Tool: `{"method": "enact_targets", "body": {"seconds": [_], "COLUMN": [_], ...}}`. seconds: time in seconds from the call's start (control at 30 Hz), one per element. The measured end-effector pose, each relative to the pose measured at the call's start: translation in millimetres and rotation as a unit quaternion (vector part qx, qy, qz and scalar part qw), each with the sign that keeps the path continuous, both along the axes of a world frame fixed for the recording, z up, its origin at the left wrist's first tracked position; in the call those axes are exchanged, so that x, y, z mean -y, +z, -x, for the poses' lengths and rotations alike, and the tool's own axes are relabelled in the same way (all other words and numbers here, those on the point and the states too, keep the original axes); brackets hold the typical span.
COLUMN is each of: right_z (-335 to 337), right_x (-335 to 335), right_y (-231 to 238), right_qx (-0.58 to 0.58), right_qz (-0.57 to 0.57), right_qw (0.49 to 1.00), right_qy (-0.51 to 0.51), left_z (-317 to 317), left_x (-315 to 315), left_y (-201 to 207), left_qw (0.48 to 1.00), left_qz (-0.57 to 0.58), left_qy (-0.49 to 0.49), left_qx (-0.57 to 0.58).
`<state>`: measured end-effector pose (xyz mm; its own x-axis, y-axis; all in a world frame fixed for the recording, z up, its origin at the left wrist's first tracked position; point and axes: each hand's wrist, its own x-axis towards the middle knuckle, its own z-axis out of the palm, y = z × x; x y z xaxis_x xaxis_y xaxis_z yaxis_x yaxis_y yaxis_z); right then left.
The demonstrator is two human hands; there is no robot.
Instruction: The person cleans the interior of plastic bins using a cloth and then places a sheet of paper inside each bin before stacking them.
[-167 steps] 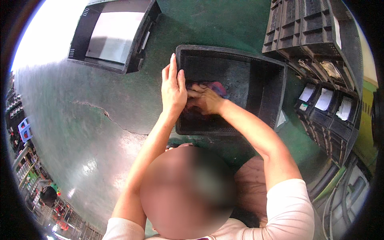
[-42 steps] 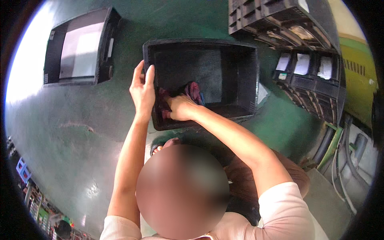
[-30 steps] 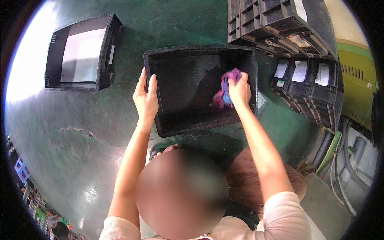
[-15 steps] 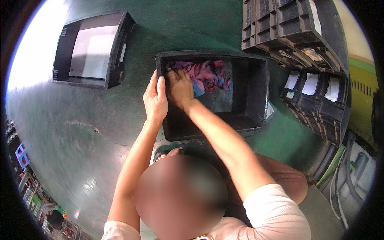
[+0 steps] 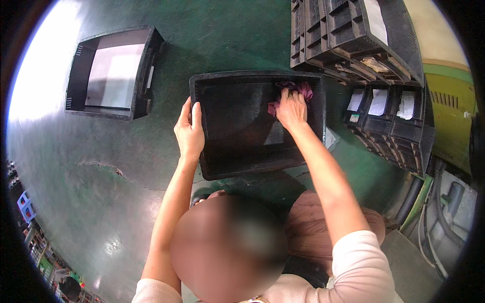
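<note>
A black plastic crate (image 5: 257, 76) lies on the floor in front of me with its open side up. At its left wall, my left hand (image 5: 190, 136) grips the side from outside, thumb near the rim. Inside, toward the far right corner, my right hand (image 5: 293, 111) presses a bunched pink and purple cloth (image 5: 306, 90) against the crate's inner surface. The fingers are curled into the cloth, and part of it is hidden beneath them. A paler patch shows on the crate's bottom next to the cloth.
Another black crate (image 5: 135, 76) with a pale sheet inside stands at the far left. Stacked black crates (image 5: 353, 38) rise at the far right, above more crates with paper labels (image 5: 378, 102). The green floor (image 5: 116, 146) has a crack. Pipes (image 5: 454, 197) run at the right.
My right hand has swept the cloth from the crate's left side to its far right, bunching it up. My left hand has stayed at the left wall.
</note>
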<state>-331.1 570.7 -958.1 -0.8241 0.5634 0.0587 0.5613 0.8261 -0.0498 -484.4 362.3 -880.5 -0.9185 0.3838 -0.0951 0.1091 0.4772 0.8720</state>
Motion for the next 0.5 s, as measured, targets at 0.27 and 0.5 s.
{"method": "enact_targets", "body": {"seconds": [0.27, 0.5], "right_z": [35.2, -2.2], "right_x": [-11.1, 25.5], "right_y": [16.2, 15.3], "right_qx": [0.120, 0.378], "right_qz": [-0.059, -0.038], "right_qw": [0.990, 0.919], "right_qy": [-0.034, 0.106], "left_z": [7.5, 7.4], "left_x": [-2.3, 4.8], "left_y": [12.2, 5.4], "left_qw": [0.999, 0.998], "left_qz": [0.023, 0.054], "left_qy": [0.033, 0.017], "left_qx": [0.021, 0.025]}}
